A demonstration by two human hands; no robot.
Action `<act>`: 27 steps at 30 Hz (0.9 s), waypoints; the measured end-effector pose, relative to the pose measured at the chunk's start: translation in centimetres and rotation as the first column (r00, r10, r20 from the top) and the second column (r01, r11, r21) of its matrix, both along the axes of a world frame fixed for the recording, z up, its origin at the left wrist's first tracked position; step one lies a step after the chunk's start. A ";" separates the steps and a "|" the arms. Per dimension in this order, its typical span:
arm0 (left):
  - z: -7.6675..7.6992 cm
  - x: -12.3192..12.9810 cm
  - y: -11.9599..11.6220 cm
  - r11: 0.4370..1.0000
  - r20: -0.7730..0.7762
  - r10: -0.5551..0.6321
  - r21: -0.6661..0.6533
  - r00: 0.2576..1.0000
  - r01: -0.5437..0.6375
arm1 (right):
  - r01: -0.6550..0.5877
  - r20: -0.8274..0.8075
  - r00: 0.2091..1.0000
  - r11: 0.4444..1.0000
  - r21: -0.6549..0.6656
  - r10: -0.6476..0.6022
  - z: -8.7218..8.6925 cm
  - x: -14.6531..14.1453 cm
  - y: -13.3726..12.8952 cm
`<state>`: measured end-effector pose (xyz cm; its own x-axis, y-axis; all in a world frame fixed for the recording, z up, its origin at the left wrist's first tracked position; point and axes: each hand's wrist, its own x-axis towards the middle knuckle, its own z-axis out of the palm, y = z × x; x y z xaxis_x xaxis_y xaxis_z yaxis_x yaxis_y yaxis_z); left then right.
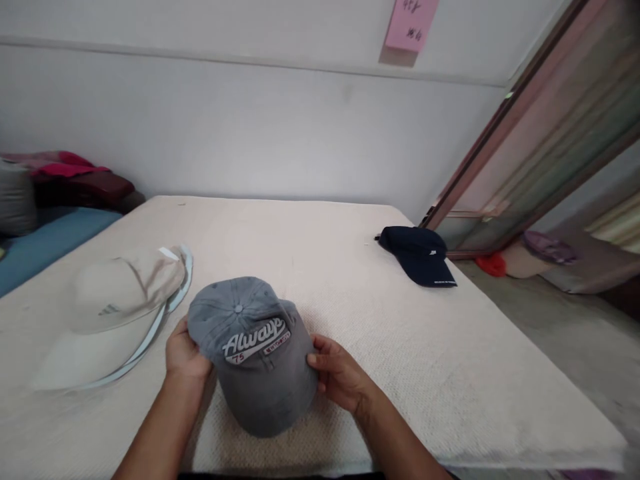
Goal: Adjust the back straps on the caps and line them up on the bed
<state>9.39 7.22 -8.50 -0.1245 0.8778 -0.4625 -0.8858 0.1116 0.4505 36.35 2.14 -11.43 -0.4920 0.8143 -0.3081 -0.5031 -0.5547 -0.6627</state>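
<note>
I see both hands, left (187, 353) and right (340, 373), half-curled on opposite sides of the gray cap (255, 353) — likely keeping it level, lettering up.

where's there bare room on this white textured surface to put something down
One bare patch of white textured surface lies between the grey fabric cap with raised lettering and the plain pale wall; another, right of the right hand, before the navy fabric cap. Crowded: left, where the cream brimmed hat nears the left hand.
</note>
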 end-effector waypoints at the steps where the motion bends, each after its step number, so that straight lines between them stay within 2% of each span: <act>1: 0.3 0.7 -0.1 1.000 -0.010 0.006 -0.010 1.000 -0.006 | 0.074 -0.015 0.997 0.997 0.013 -0.074 0.3 0.4 0.3; 3: 0.9 2.1 -0.5 0.998 -0.044 -0.047 -0.049 0.998 0.045 | 0.179 -0.036 0.984 0.982 0.066 -0.177 1.1 1.7 1.1; 5: 1.3 3.4 -0.8 0.977 -0.061 -0.194 -0.105 0.979 0.186 | 0.225 -0.039 0.974 0.966 0.128 -0.222 1.7 3.3 1.7; 7: 1.1 4.3 -1.0 0.934 -0.039 -0.338 -0.141 0.940 0.329 | 0.250 -0.029 0.968 0.952 0.179 -0.249 2.1 4.7 2.2; 10: 0.2 5.2 -1.3 0.896 0.013 -0.427 -0.134 0.904 0.424 | 0.291 -0.009 0.955 0.931 0.222 -0.297 1.8 6.4 2.5; 15: -0.8 6.9 -1.8 0.884 0.003 -0.447 -0.156 0.895 0.442 | 0.360 0.034 0.927 0.910 0.205 -0.374 1.1 8.7 3.5; 18: -1.1 7.9 -2.1 0.872 -0.020 -0.465 -0.184 0.885 0.454 | 0.414 0.061 0.896 0.878 0.239 -0.439 1.9 10.0 5.5; 22: -1.4 8.1 -2.1 0.890 -0.080 -0.431 -0.202 0.899 0.408 | 0.522 0.035 0.816 0.763 0.380 -0.577 4.8 12.4 10.3; 24: -1.6 7.9 -2.1 0.896 -0.095 -0.417 -0.213 0.904 0.391 | 0.607 -0.015 0.749 0.678 0.416 -0.662 5.7 14.1 13.0; 25: -1.8 7.8 -2.0 0.899 -0.102 -0.410 -0.216 0.906 0.382 | 0.656 -0.019 0.704 0.641 0.398 -0.710 5.8 15.0 14.2; 27: -2.0 7.6 -2.0 0.904 -0.115 -0.397 -0.219 0.910 0.367 | 0.711 0.039 0.646 0.620 0.333 -0.762 4.9 16.7 15.9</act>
<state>17.03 5.23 -10.51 0.1207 0.7705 -0.6259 -0.6796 0.5237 0.5136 53.07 18.01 -6.51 0.3464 0.9373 -0.0379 -0.5351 0.1642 -0.8287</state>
